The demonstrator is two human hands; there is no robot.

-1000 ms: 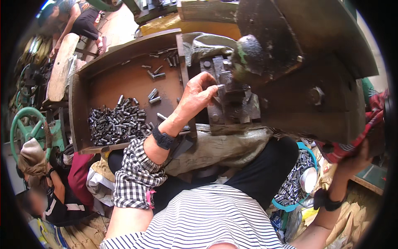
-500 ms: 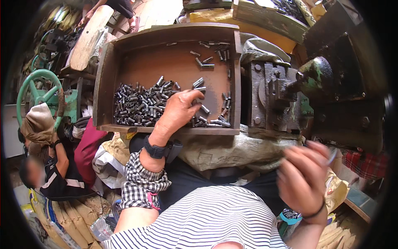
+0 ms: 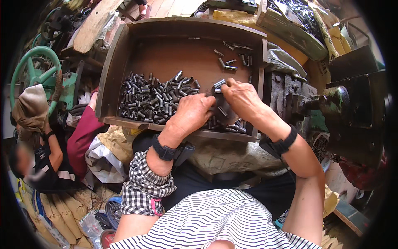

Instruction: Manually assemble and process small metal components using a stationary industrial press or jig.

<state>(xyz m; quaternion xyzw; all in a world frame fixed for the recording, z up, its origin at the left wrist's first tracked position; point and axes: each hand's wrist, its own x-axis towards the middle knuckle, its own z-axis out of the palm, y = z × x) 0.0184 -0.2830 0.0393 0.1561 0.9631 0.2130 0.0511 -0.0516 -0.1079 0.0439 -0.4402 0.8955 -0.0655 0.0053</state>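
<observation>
Short dark metal tubes [image 3: 153, 97] lie heaped in the left and near part of a shallow wooden box [image 3: 186, 24] in front of me. My left hand [image 3: 191, 111] is over the heap's right side, fingers curled together; what they hold, if anything, is hidden. Close to its right, my right hand [image 3: 244, 96] reaches into the box, thumb and fingertips closed at the end of a shiny metal tube [image 3: 219, 83]. A loose tube [image 3: 223, 111] rests between the two hands. Several more tubes [image 3: 230, 64] lie scattered along the box's right side.
A dark, greasy machine [image 3: 348, 103] stands right of the box. Sacking [image 3: 232, 155] lies below the box's near edge. At left are a green handwheel [image 3: 33, 76] and another person [image 3: 49, 155]. Behind on the right, a wooden bin [image 3: 290, 27] holds dark metal parts.
My right hand has come from beside my body, low at the right, up into the box to the tubes. My left hand stays in the box. The view has shifted slightly.
</observation>
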